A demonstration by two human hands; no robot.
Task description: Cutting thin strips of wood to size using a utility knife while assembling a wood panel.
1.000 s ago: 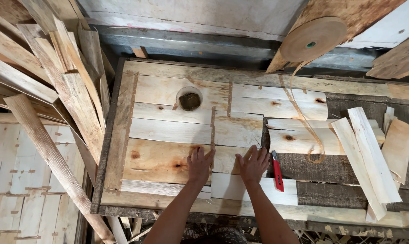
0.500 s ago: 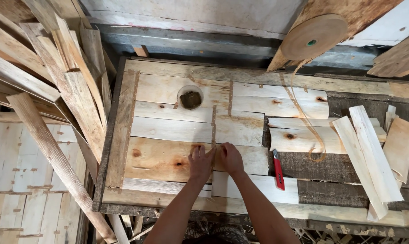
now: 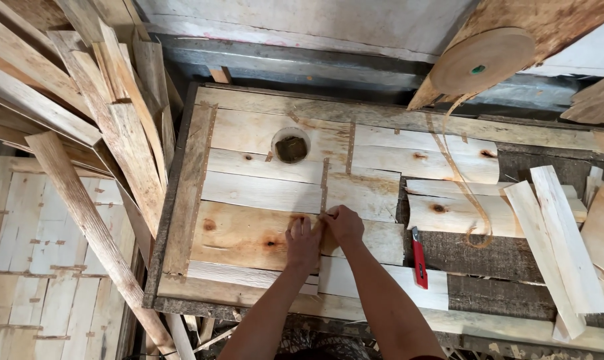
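Here both hands (image 3: 325, 233) cover the veneer sheets' (image 3: 249, 233) seam.

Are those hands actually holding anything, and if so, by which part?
Nothing is lifted. The left hand lies flat on a wood veneer sheet; the right hand presses fingertips at its edge seam. Whether they pinch something small cannot be told.

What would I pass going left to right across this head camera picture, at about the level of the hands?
Taped veneer sheets on the floor → leaning wooden pole → left hand → right hand → red utility knife → dangling brown tape strip → loose veneer strips.
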